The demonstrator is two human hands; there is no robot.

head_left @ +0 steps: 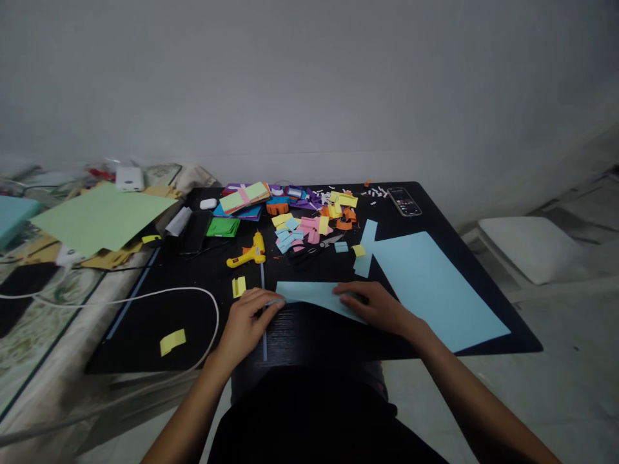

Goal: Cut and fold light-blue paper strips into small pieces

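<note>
Left hand (pixel 251 320) and right hand (pixel 377 307) at opposite ends of pale-blue strip (pixel 307 292)

Strip lies at the near side of the black desk (pixel 309 348), between the hands, long axis running left to right, near edge bowed. Left thumb and fingertips close on its left end; the strip extends rightward from there. Right fingers rest over the right part, thumb apart from forefinger; cannot tell whether they grip. Large blue sheet (pixel 435 290) lies right of the strip, nearer the right hand.
</note>
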